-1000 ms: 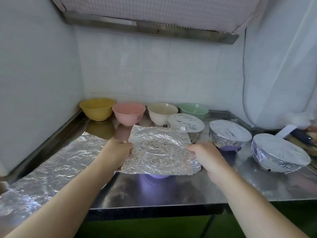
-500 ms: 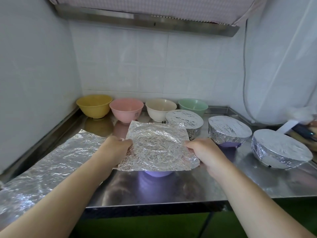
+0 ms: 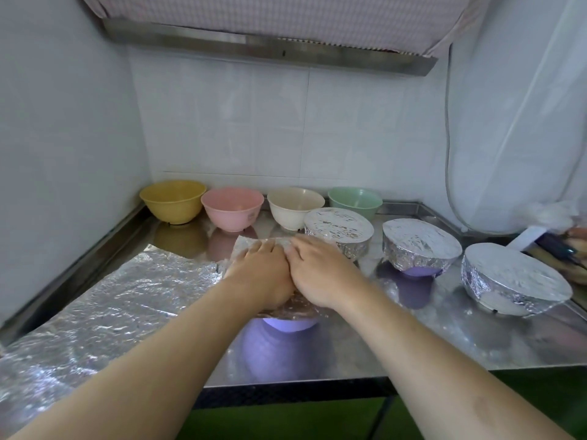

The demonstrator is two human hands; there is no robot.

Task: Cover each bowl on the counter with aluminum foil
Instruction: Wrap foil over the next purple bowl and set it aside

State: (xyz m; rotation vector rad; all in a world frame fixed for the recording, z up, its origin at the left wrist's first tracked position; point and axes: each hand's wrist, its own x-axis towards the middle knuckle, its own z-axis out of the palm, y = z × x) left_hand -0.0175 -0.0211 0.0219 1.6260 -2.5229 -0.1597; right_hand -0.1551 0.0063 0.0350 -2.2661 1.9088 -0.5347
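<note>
A purple bowl stands near the counter's front edge under a crumpled foil sheet. My left hand and my right hand lie side by side flat on top of that foil, fingers straight, pressing it down over the bowl. Most of the sheet is hidden beneath my hands. Three foil-covered bowls stand to the right: one just behind my right hand, a purple one, and one at the far right. Along the back wall sit uncovered yellow, pink, cream and green bowls.
A long strip of foil lies spread on the steel counter at the left, reaching the front corner. Utensils and a white object sit at the far right edge. A tiled wall closes the left side and back.
Both hands let go of the foil sheet's side edges and moved inward onto its top. The sheet, held flat above the bowl before, now lies pressed down on it.
</note>
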